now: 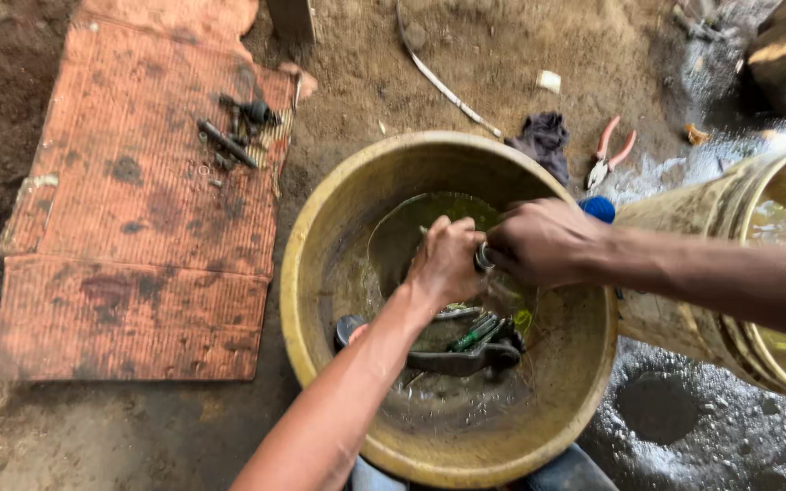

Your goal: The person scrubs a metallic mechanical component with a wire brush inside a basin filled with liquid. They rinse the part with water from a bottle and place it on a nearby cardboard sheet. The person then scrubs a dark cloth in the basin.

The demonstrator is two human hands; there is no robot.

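On the dirt floor, a flattened sheet of reddish cardboard is laid to the left, with a few dark bolts and small metal parts scattered near its upper right corner. Beside it a wide yellowish basin is set, holding a shallow pool of greenish liquid and, near its bottom, a dark handled tool (its exact kind cannot be told). To the right a tilted yellow bucket is seen just beside the basin's rim. Beyond the basin a dark rag and red-handled pliers are left on the ground.

Above the liquid a small round metal part is held between both hands: the left hand is closed around one side of it, and the right hand is curled tight against the other, fingers pressed together.

A slip is judged likely, since the part looks wet and oily; if the grip is loosened, it could be dropped into the murky liquid or splashed out onto the dirt.
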